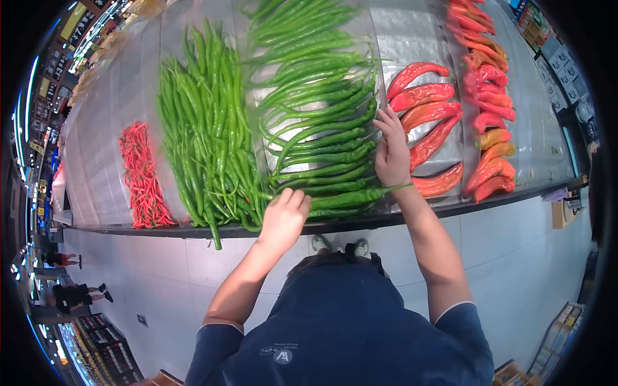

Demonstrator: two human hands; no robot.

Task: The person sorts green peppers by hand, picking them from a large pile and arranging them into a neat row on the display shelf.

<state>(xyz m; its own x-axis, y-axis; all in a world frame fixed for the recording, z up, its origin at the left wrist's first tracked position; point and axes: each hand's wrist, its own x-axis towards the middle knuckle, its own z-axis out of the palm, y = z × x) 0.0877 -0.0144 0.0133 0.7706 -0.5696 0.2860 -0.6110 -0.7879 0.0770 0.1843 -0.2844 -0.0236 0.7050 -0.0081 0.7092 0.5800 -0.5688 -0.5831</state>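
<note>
My left hand (288,215) is closed at the left end of a long green chili pepper (347,198) near the front edge of the display. The pepper's stem points right and reaches my right wrist. My right hand (393,148) has its fingers stretched out, upright beside the stem ends of the middle row of green chili peppers (328,138). These lie crosswise, stacked from front to back. To the right of that hand, several large red peppers (428,116) lie in the adjoining section.
Left of my left hand is a heap of lengthwise green chili peppers (206,122), one overhanging the front edge. Small red chilies (143,177) lie farther left. Clear dividers (473,103) separate the sections; more red peppers (492,167) line the right. A black rim (193,232) borders the display.
</note>
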